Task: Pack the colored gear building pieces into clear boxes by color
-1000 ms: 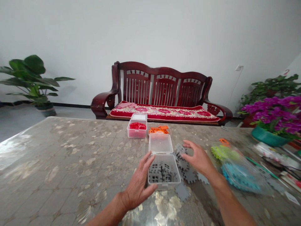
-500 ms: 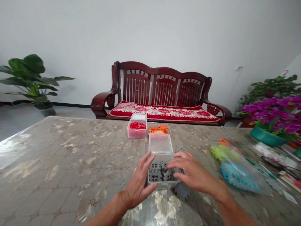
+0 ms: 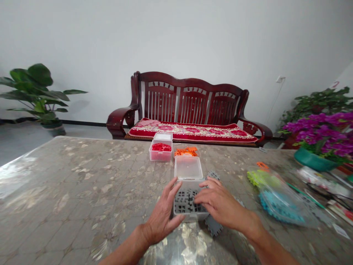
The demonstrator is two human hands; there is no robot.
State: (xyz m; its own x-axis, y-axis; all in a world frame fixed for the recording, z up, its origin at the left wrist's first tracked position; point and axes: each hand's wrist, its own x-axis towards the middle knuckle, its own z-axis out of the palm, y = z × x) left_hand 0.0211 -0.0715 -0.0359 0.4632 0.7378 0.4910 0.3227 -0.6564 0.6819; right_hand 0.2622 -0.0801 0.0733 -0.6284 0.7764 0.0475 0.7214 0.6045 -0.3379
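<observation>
A clear plastic box point(image 3: 190, 218) filled with grey interlocking tiles point(image 3: 181, 202) stands in front of me, its lid point(image 3: 188, 168) hinged back. My left hand point(image 3: 163, 209) is open along the box's left side, thumb at the front corner and fingertips near the back corner. Over the right part of the box, my right hand point(image 3: 217, 202) has its fingers bent down onto a grey tile; its thumb is hidden. Another grey tile point(image 3: 214, 225) lies by the front right corner, partly under that hand. More grey tiles point(image 3: 213, 176) lie behind it.
Beyond stand a box of red pieces point(image 3: 160, 148) and a container of orange pieces point(image 3: 186, 151). To the right are a clear bag with yellow-green and blue pieces point(image 3: 278, 206), a green stick point(image 3: 295, 189) and a flower pot point(image 3: 317, 161). A wooden bench point(image 3: 190, 99) is behind the table.
My right hand has shifted slightly left and its fingers have curled further down over the tiles, with its thumb now out of sight. My left hand has hardly moved.
</observation>
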